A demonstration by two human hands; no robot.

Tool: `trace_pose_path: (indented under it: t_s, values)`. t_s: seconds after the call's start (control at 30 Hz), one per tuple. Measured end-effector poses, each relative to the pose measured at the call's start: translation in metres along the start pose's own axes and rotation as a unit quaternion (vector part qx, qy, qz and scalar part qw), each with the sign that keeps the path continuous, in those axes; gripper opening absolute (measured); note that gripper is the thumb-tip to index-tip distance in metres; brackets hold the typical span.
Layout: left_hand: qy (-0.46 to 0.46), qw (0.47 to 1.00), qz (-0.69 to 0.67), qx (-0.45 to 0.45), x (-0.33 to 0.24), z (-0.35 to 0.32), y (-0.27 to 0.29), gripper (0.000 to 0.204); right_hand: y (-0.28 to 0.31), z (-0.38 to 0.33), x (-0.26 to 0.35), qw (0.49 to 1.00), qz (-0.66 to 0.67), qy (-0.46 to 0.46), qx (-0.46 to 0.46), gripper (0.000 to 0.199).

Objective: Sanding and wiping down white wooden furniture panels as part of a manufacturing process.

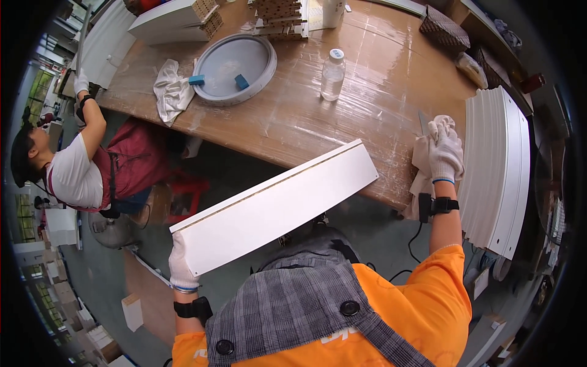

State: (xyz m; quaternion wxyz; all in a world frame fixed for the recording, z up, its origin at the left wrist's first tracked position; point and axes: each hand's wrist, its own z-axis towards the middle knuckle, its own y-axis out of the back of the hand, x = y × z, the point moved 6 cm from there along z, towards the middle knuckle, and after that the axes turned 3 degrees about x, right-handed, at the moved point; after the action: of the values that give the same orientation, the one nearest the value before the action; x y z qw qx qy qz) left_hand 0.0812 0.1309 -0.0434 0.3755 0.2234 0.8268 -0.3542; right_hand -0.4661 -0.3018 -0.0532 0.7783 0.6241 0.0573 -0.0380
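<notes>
A long white board (278, 205) with a groove along one edge is tilted before me. My gloved left hand (181, 262) is closed around its near left end, while its far end rests at the table's edge. At the right side of the table, my gloved right hand (446, 153) is closed on a pale cloth (422, 156), part of which hangs over the edge. A bit of the cloth bunches above the fingers. Next to that hand lies a thin pointed blade (423, 122); its handle is hidden. A tall stack of white boards (496, 171) stands just right of this hand.
On the wrapped table (287, 131) are a clear bottle (333, 74), a grey round lid (235, 67) with blue blocks, and a white rag (173, 92). More stacked boards (174, 23) sit at the back. A co-worker (79, 159) in a red apron is at the left.
</notes>
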Motion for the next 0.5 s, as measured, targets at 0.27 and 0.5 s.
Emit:
trace_pose_path:
  t_s: [0.27,0.5]
  values:
    - [-0.073,0.997,0.007,0.018,-0.022,-0.019,-0.017,0.061,-0.058,0.038,-0.058,0.996,-0.058,-0.043,0.049,0.048]
    - [-0.069,0.996,0.023,-0.057,-0.022,-0.032,-0.014,0.059,-0.058,0.085,-0.057,0.965,-0.224,-0.126,0.054,0.040]
